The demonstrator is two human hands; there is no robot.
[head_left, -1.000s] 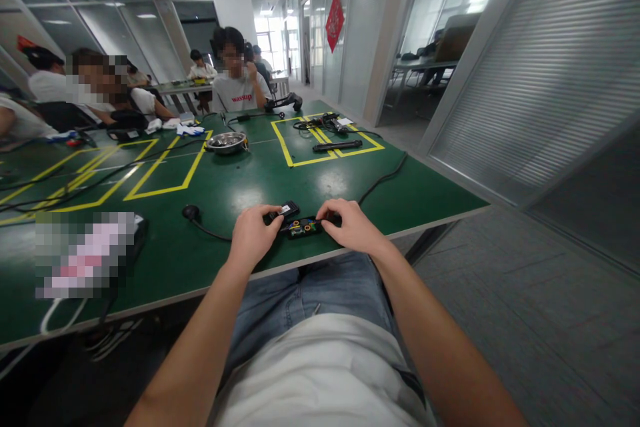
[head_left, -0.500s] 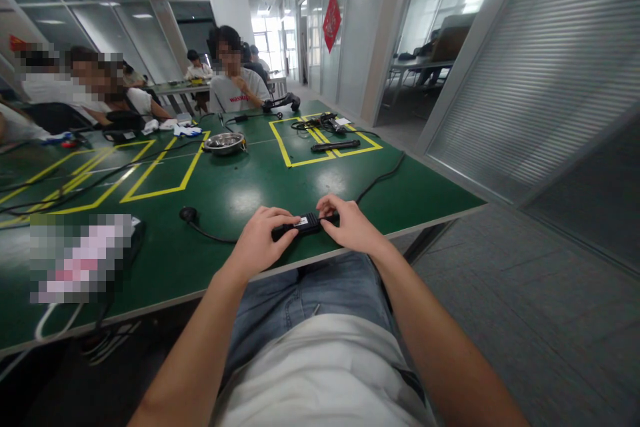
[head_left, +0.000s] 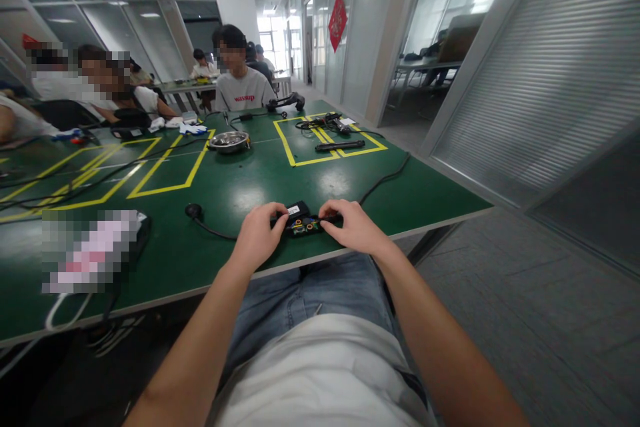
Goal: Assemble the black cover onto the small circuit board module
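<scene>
A small black box lies opened near the table's front edge, its circuit board (head_left: 303, 225) with coloured parts and wires bare. Its black cover (head_left: 299, 209), with a white label, is tilted up behind the board. My left hand (head_left: 261, 230) pinches the cover's left side between thumb and fingers. At the right end, my right hand (head_left: 350, 223) has its fingers closed round the black cable where it meets the box. From the left end a cord runs to a black plug (head_left: 193, 211) on the green table (head_left: 240, 180).
Farther back are a metal bowl (head_left: 229, 141), a black bar (head_left: 340, 145) and tangled cables (head_left: 323, 122) within yellow tape. A blurred pink-and-white object (head_left: 100, 247) lies at the left. A person (head_left: 244, 90) sits across the table.
The labelled cover has come up off the box and tilted back, baring the circuit board. My left hand has risen slightly with it. The person across has lowered a hand from the face.
</scene>
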